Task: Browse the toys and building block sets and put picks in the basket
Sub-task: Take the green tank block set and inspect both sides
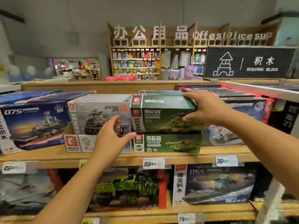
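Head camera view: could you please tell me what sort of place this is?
Most likely a shop's toy aisle: a black "Building Block" sign, white price tags on the wooden shelf edge, and boxed sets like the green tank box.

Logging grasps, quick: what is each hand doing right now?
Left hand: open, holding nothing.
Right hand: grip on the green cardboard tank box.

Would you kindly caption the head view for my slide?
Right hand grips the top green tank box on the shelf; open left hand reaches in.
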